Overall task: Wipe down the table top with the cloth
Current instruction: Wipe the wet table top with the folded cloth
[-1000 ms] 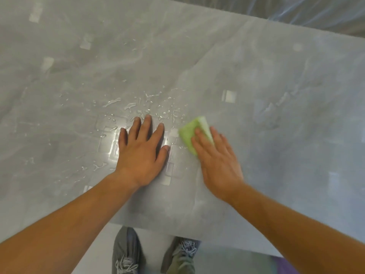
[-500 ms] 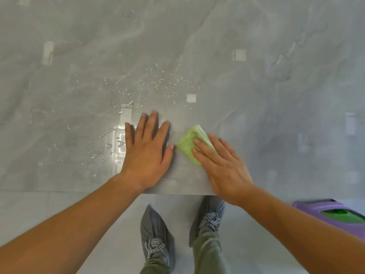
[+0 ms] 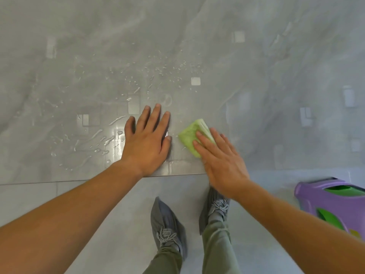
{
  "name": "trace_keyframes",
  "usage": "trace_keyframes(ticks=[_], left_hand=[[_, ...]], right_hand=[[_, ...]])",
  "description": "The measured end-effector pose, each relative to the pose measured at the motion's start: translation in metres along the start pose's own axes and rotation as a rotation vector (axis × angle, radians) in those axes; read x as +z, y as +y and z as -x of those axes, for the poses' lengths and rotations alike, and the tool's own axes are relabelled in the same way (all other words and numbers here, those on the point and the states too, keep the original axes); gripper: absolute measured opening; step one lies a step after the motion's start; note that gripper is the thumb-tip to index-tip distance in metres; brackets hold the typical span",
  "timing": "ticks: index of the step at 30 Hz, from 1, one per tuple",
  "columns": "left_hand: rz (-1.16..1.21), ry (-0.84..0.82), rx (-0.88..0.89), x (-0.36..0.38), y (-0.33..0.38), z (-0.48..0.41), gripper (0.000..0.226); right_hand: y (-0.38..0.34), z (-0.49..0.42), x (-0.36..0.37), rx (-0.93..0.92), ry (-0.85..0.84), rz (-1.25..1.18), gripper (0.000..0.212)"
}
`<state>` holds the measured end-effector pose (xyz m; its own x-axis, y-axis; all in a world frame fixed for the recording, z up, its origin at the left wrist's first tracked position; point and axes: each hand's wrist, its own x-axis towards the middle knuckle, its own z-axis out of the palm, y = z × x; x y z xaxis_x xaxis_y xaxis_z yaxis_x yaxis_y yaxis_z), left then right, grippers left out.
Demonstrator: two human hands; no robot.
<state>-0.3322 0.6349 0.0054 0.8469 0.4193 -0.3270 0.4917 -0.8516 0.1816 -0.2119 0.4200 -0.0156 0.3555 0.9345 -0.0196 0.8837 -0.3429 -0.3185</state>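
Note:
A folded light green cloth (image 3: 190, 135) lies on the glossy grey marble table top (image 3: 256, 86), close to its near edge. My right hand (image 3: 221, 161) presses flat on the cloth's near half, fingers spread over it. Just left of the cloth, my left hand (image 3: 147, 141) rests palm down on the table, holding nothing, its thumb a short gap from the cloth. Water droplets (image 3: 94, 143) and streaks cover the surface left of and beyond my left hand.
The table's near edge (image 3: 79, 180) runs across the view under my wrists. Below it are the pale floor and my two feet in grey shoe covers (image 3: 167, 228). A purple and green plastic container (image 3: 333, 202) stands on the floor at the lower right.
The camera has tilted down and back, so the table edge, feet and purple container came into view. My right hand and cloth slid slightly nearer the table's edge; the left hand stayed flat.

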Motion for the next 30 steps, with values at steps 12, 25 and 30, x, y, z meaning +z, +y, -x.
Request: trace_keyframes(ticks=[12,25,30], left_hand=[[-0.001,-0.026,-0.122,-0.007,-0.027,-0.025,0.070],[0.056,0.022,-0.077,-0.028,-0.039,-0.030,0.050],[0.062,0.046,-0.061,-0.041,-0.043,-0.039,0.046]], right_hand=[[-0.033,-0.025,0.006,0.062,-0.002,0.007,0.054],[-0.048,-0.051,0.006,0.193,0.034,-0.027,0.060],[0.004,-0.076,-0.006,-0.006,-0.030,0.009,0.057]])
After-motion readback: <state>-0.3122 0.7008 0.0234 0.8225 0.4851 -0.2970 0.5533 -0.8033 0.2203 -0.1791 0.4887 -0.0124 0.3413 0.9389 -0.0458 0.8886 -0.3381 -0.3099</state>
